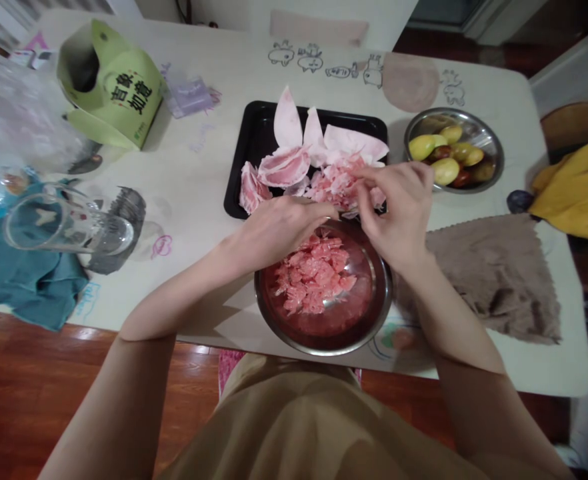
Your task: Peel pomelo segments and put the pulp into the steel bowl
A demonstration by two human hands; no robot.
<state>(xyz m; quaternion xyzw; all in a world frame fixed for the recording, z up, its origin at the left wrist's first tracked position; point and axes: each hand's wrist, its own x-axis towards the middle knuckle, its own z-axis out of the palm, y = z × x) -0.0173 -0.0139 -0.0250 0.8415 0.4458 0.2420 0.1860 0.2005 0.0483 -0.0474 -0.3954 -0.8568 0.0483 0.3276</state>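
A steel bowl [381, 303] holds loose pink-red pomelo flesh [311, 273]. Right behind it is a black tray [247, 143] with thick pale pomelo rind [288, 120], pink peel pieces [285, 167] and a heap of torn membrane [341, 183]. My left hand [294, 223] is curled over the gap between bowl and tray, its fingertips turned away; what they hold is hidden. At the tray's front right corner, my right hand [397, 207] has thumb and fingers pinched beside the membrane heap. Whatever lies in that pinch is too small to tell.
A smaller steel bowl [497, 160] of green and brown fruits stands back right, near a brown cloth [499, 277]. Leftward are a glass mug [69, 223] lying on its side, a teal cloth [29, 280], a green paper box [119, 87] and a clear plastic bag [19, 113].
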